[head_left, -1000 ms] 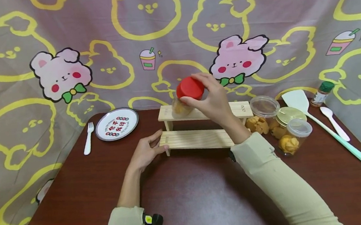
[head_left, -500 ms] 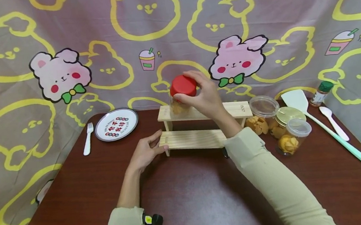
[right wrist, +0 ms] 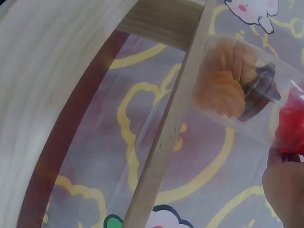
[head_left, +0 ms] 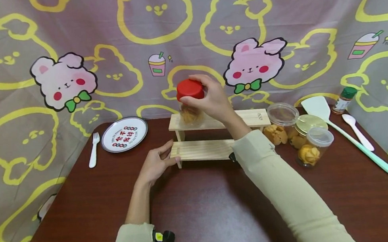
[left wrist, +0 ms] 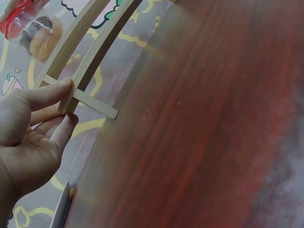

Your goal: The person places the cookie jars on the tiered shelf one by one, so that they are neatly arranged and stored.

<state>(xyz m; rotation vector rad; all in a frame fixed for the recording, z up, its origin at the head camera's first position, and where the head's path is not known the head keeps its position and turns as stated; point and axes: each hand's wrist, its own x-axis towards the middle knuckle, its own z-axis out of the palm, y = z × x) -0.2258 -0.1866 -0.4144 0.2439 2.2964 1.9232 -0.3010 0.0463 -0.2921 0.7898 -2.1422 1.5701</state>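
Observation:
My right hand grips the red lid of a clear jar with cookies inside. The jar's base is right at the upper tier of a two-step wooden rack, toward its left end. With thumb and fingers, my left hand pinches the left end of the rack's lower tier. In the left wrist view the thumb lies on one face of the board and fingertips on the other. The palm side of my right hand is mostly hidden in the right wrist view.
Several cookie jars cluster right of the rack. Beyond them lie a spatula, a white spoon and a green-capped spice bottle. A plate and a white fork are at left. A patterned cloth hangs behind the table.
My right hand has carried the red-lidded jar leftward along the upper tier, and the jar now stands more upright. My left hand keeps its place on the rack.

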